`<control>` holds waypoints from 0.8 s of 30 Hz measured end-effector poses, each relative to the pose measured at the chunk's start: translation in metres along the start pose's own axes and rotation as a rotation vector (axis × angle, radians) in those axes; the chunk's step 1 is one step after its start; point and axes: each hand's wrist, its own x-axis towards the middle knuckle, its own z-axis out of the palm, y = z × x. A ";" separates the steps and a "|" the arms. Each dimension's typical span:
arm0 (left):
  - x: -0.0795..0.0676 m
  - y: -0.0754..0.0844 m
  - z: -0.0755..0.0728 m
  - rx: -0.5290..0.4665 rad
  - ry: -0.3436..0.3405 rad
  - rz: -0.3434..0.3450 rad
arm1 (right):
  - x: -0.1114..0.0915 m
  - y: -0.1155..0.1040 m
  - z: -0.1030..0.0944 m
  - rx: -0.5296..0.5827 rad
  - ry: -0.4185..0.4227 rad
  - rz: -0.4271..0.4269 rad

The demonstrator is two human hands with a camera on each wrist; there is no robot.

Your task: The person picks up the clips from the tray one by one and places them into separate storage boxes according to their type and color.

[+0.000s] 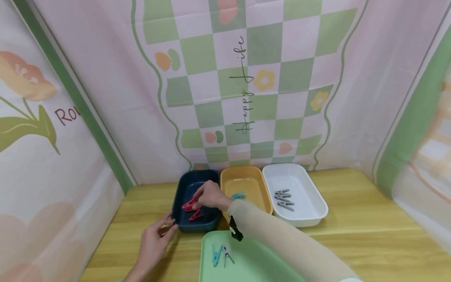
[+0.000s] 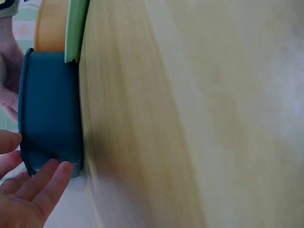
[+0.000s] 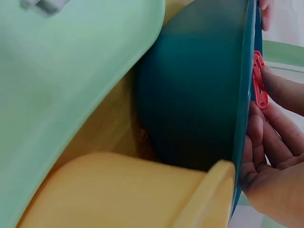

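My right hand (image 1: pixel 212 195) reaches into the dark blue tray (image 1: pixel 181 184) and pinches a red clothespin (image 3: pixel 259 80) between thumb and fingers. Another red clothespin (image 1: pixel 195 215) lies on the tray floor below that hand. Beside the tray's near left corner is my left hand (image 1: pixel 155 239). Its fingers, fairly straight, touch the outer wall and rim of the dark blue tray (image 2: pixel 52 104). On the light green tray (image 1: pixel 253 256) lie a blue clothespin (image 1: pixel 216 255) and a greyish clothespin (image 1: pixel 227 255).
Right of the dark blue tray stands a yellow tray (image 1: pixel 246 172) with teal clothespins (image 1: pixel 239 195), partly behind my right wrist. Next to it, a white tray (image 1: pixel 310 192) holds several grey clothespins (image 1: pixel 284 199). All stand on a wooden table (image 1: pixel 370 227) against a printed curtain (image 1: pixel 232 98).
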 end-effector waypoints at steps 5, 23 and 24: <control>0.000 0.002 0.000 0.018 -0.007 -0.040 | 0.002 -0.001 0.006 -0.008 0.009 0.004; 0.000 -0.001 -0.001 -0.003 -0.002 -0.005 | 0.002 -0.001 0.014 -0.091 0.046 0.043; 0.000 -0.001 -0.001 0.003 -0.001 -0.003 | 0.003 -0.001 0.015 -0.101 0.043 0.044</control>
